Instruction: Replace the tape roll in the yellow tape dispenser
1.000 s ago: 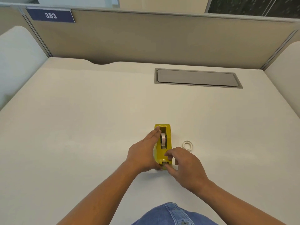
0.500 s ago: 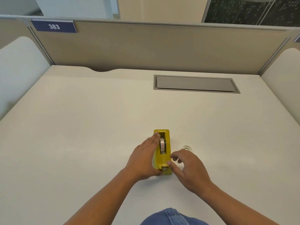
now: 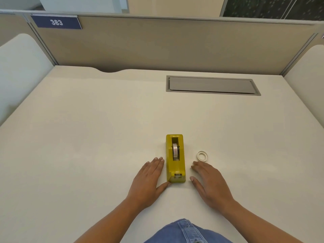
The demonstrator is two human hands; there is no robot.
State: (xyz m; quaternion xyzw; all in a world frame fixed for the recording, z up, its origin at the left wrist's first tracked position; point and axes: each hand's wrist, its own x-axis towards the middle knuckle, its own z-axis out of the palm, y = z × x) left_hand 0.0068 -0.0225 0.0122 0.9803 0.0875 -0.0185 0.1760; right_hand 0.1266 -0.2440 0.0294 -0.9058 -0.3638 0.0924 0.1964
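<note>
One yellow tape dispenser (image 3: 175, 158), one tape roll (image 3: 175, 150) seated in it, one empty white core (image 3: 202, 156), two hands.

A yellow plastic block-shaped tape dispenser (image 3: 175, 158) stands upright on its base, its long axis running twelve to six, cutter end at six. A roll of clear tape (image 3: 175, 151) sits on edge in its top slot. At the dispenser's three o'clock, apart from it, a small white empty ring core (image 3: 202, 156) lies flat.

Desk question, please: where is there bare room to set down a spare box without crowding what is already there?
The desk is bare left of the left hand, across the middle up to the grey hatch, and right of the white ring. It is crowded only near the front, where both hands flank the dispenser, right hand just below the ring.
</note>
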